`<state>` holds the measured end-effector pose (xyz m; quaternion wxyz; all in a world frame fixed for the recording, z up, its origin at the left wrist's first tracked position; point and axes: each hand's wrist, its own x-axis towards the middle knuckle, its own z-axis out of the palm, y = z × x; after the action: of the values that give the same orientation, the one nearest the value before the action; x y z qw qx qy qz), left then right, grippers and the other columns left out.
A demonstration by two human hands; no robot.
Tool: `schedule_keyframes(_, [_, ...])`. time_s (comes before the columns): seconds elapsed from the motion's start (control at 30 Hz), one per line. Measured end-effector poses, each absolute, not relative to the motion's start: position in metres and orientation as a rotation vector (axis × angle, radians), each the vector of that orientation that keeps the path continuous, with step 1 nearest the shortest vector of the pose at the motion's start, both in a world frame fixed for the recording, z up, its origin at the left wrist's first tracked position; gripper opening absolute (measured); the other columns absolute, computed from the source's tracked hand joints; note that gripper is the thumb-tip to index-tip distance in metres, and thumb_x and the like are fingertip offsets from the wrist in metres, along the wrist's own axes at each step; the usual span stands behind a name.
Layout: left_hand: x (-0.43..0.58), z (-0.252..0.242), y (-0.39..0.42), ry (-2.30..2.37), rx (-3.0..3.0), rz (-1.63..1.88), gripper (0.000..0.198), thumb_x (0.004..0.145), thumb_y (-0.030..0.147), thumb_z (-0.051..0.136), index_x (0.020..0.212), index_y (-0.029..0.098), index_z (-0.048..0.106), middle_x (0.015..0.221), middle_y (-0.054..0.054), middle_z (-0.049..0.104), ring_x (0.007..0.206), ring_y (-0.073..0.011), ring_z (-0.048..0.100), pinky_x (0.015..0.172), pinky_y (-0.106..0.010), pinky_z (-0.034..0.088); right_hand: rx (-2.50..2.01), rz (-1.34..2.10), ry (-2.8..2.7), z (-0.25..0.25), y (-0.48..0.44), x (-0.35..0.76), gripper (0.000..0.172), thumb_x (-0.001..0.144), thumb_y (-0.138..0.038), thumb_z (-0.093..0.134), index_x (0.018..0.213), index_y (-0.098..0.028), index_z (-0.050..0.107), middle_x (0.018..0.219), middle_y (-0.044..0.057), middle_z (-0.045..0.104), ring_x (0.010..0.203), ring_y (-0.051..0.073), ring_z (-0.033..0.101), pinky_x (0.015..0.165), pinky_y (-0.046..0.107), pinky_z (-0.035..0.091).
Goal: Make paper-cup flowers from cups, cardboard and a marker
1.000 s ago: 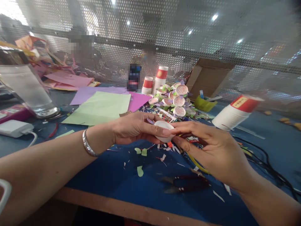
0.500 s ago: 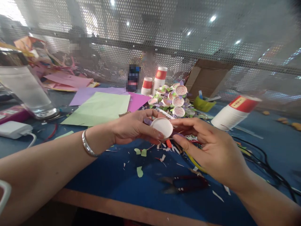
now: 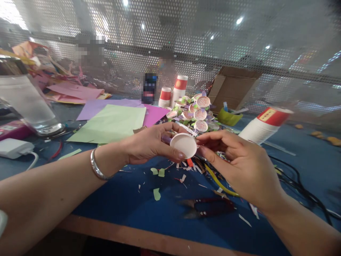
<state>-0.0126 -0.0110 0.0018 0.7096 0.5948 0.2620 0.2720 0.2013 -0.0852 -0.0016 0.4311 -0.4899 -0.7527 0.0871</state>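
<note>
A shallow white paper cup bottom (image 3: 183,145) is held in my left hand (image 3: 151,144), the thumb over its near rim and the fingers behind. Its round white inside faces me. A purple paper piece (image 3: 166,139) sticks out at its left side. At the right rim, the thumb and forefinger of my right hand (image 3: 234,156) are pinched together, with another small purple piece mostly hidden between them. Beyond the hands stands a pile of similar cup bottoms (image 3: 200,114) with pink grid patterns and green and purple paper bits. Thread snips (image 3: 210,208) lie on the table nearer to me.
Paper scraps (image 3: 157,194) litter the blue table (image 3: 119,209). Green paper (image 3: 112,122) and purple sheets lie at left, near a water glass (image 3: 29,103). Stacked paper cups (image 3: 266,124) lean at right, beside black cables (image 3: 295,181). Behind stands a perforated metal panel (image 3: 133,42).
My right fingertips have come up against the right rim of the cup bottom, and the purple piece in them is now mostly covered. The cup bottom has tilted slightly. The view has shifted a little.
</note>
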Motion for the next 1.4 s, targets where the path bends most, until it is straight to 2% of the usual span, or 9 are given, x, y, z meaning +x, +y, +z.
schedule_keyframes(0.27, [-0.011,-0.002,-0.011,0.623,1.516,0.64,0.052,0.066,0.007,0.084,0.111,0.018,0.06,0.095,-0.002,0.069,0.082,-0.0136,0.068,0.074,-0.027,0.055,-1.114,0.083,-2.002,-0.002,-0.086,0.199,0.018,0.093,-0.021,0.068,0.111,-0.021,0.069,0.102,0.003,0.069,0.085,0.015,0.066,0.078,0.03,0.053])
schedule_keyframes(0.57, [-0.008,-0.006,-0.02,0.635,1.823,0.758,0.049,0.073,0.022,0.082,0.115,0.018,0.056,0.095,-0.002,0.066,0.083,-0.0152,0.067,0.071,-0.026,0.055,-1.129,-0.006,-2.016,-0.005,-0.084,0.202,0.015,0.093,-0.016,0.066,0.107,-0.021,0.069,0.096,0.003,0.07,0.081,0.017,0.068,0.075,0.032,0.054])
schedule_keyframes(0.73, [-0.007,-0.006,-0.027,0.685,1.959,0.82,0.046,0.076,0.019,0.075,0.117,0.019,0.057,0.098,-0.004,0.068,0.086,-0.0164,0.067,0.073,-0.026,0.055,-1.095,-0.051,-2.01,-0.003,-0.083,0.203,0.013,0.094,-0.015,0.065,0.102,-0.024,0.069,0.098,0.005,0.072,0.091,0.023,0.069,0.08,0.037,0.054])
schedule_keyframes(0.87, [-0.007,-0.005,-0.03,0.736,2.039,0.839,0.051,0.075,0.018,0.074,0.122,0.02,0.056,0.101,-0.004,0.069,0.088,-0.017,0.067,0.074,-0.027,0.054,-1.079,-0.052,-2.0,-0.002,-0.084,0.202,0.014,0.094,-0.015,0.063,0.1,-0.026,0.07,0.095,0.005,0.072,0.089,0.024,0.069,0.079,0.039,0.054])
schedule_keyframes(1.03, [-0.007,-0.002,-0.032,0.752,2.123,0.852,0.045,0.076,0.02,0.074,0.118,0.019,0.057,0.101,-0.004,0.07,0.086,-0.0168,0.066,0.076,-0.028,0.052,-1.111,-0.11,-2.007,-0.003,-0.084,0.2,0.014,0.094,-0.015,0.063,0.102,-0.025,0.069,0.093,0.004,0.071,0.084,0.021,0.069,0.077,0.036,0.054])
schedule_keyframes(1.2, [-0.006,0.0,-0.034,0.752,2.119,0.845,0.042,0.077,0.021,0.076,0.115,0.019,0.059,0.097,-0.002,0.07,0.082,-0.0155,0.065,0.071,-0.026,0.051,-1.119,-0.203,-2.054,-0.004,-0.085,0.2,0.017,0.093,-0.012,0.064,0.105,-0.024,0.067,0.092,0.003,0.07,0.081,0.019,0.068,0.075,0.034,0.053])
schedule_keyframes(1.4, [-0.006,-0.003,-0.035,0.721,2.019,0.8,0.043,0.076,0.021,0.077,0.115,0.018,0.059,0.103,-0.005,0.071,0.086,-0.0168,0.068,0.071,-0.025,0.054,-1.078,-0.251,-2.083,-0.004,-0.087,0.2,0.019,0.096,-0.012,0.061,0.107,-0.026,0.067,0.098,0.006,0.072,0.092,0.023,0.069,0.081,0.037,0.054])
